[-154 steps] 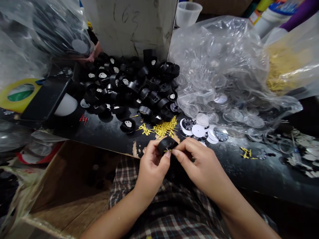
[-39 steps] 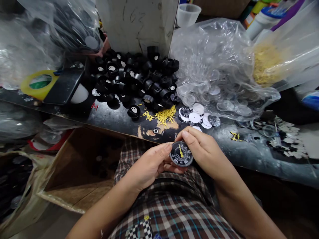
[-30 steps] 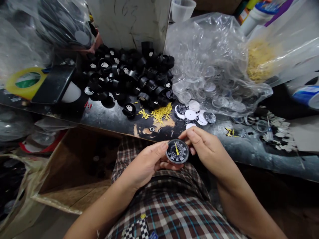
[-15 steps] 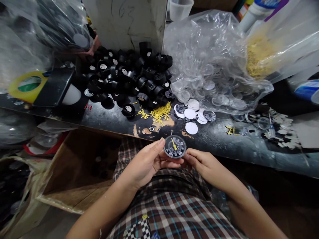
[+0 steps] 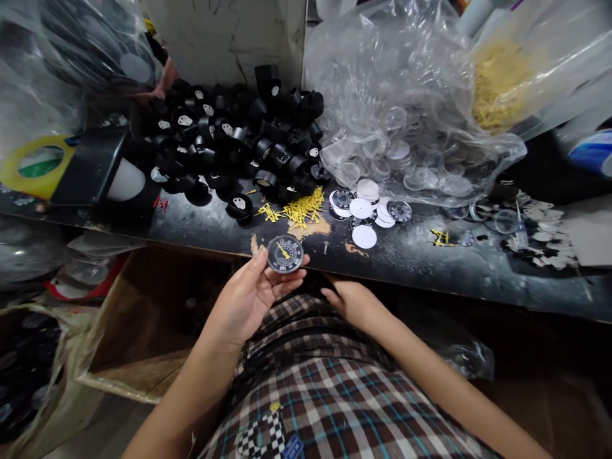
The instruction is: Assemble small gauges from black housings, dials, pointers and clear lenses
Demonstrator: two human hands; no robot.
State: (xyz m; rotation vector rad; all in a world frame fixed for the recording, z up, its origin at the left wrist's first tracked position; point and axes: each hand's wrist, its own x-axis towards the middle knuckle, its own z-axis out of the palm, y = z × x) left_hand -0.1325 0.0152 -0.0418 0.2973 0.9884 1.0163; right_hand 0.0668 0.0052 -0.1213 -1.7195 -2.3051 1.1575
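Observation:
A round black gauge [image 5: 285, 254] with white numbers and a yellow needle is gripped at its rim by my left hand [image 5: 255, 290], thumb on its left side and fingers behind and below it. It is tilted face up just in front of the table's edge. My right hand [image 5: 354, 303] is to the right and lower, close to the table's underside, touching neither the gauge nor my left hand. Its fingertips are partly hidden in shadow, so whether it holds something does not show. Yellow needles [image 5: 303, 209] and white and black dial discs [image 5: 364, 236] lie on the table beyond.
Black cups [image 5: 239, 207] are heaped at the back. A clear plastic bag [image 5: 396, 76] of transparent covers stands behind the discs. Yellow tape [image 5: 36, 182] lies at the left, white pieces [image 5: 549, 239] at the right. An open cardboard box [image 5: 124, 370] is below the table.
My left hand has moved left and slightly up with the gauge. My right hand has come away from it and now sits lower at the table's edge. The view has shifted a little.

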